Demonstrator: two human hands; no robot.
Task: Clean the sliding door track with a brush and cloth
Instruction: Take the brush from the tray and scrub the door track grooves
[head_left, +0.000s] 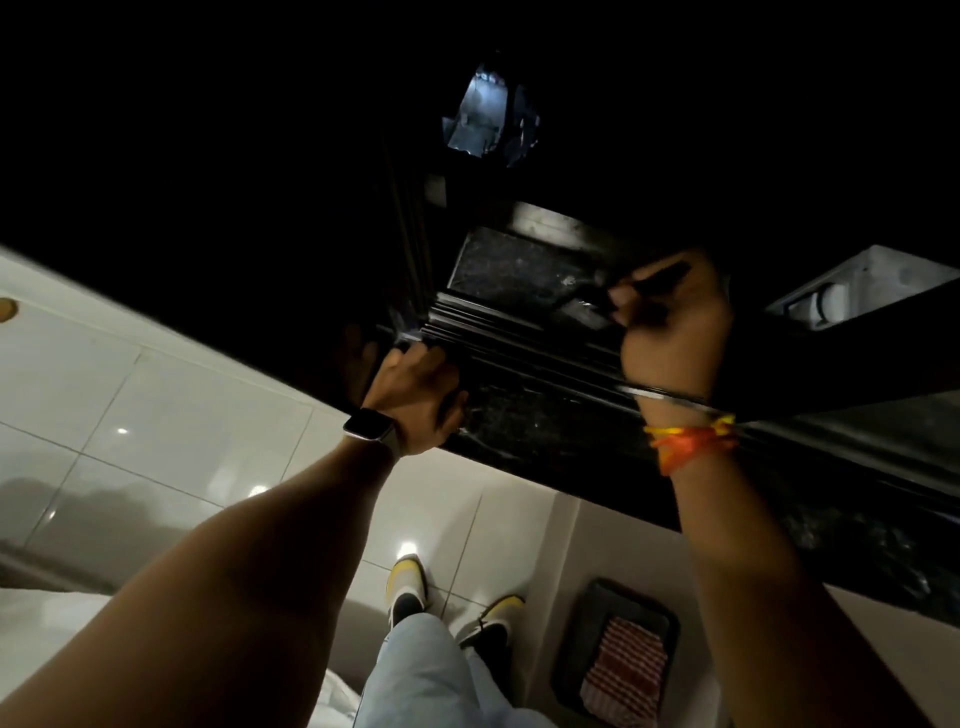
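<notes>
Dim room — glossy pale floor tiles catching light spots. Dark speckled stone sill; blackness beyond.

Glossy pale tile floor bore person's two yellow-black shoes; dark tray w/ red-white striped cloth lay beside, near dark stone sill.

Both hands reach forward: left hand fingers curled (palm down), right hand fisted.
</notes>
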